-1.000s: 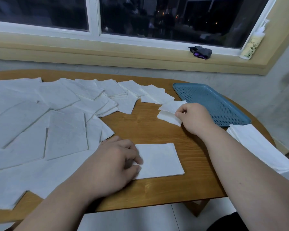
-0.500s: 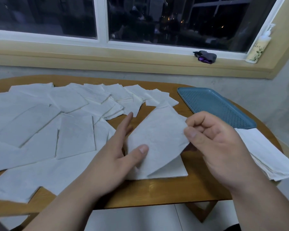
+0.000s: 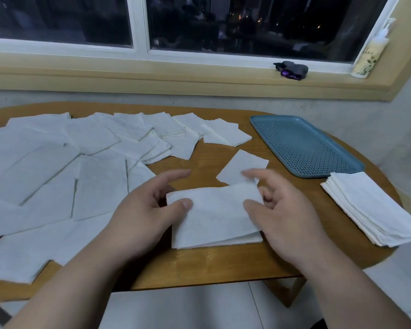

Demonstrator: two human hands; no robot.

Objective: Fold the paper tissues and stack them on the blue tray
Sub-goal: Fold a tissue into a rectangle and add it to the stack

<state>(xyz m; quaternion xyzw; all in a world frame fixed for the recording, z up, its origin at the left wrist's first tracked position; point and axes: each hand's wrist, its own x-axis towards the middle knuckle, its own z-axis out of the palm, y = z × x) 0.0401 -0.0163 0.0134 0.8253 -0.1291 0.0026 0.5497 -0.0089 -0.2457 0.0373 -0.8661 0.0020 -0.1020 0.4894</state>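
A white paper tissue lies folded double on the wooden table right in front of me. My left hand pinches its far left corner, thumb on top. My right hand pinches the far right corner the same way, and the upper layer is slightly raised. A small folded tissue lies just beyond, between my hands and the blue tray. The perforated tray at the right has nothing on it.
Several unfolded and half-folded tissues cover the left half of the table. A neat stack of tissues sits at the right edge, near the tray's front end. A bottle and a dark object stand on the windowsill.
My right hand left the small folded tissue near the tray, came back, lifted one end of the near tissue and folded it over. Both hands now hold its far edge.
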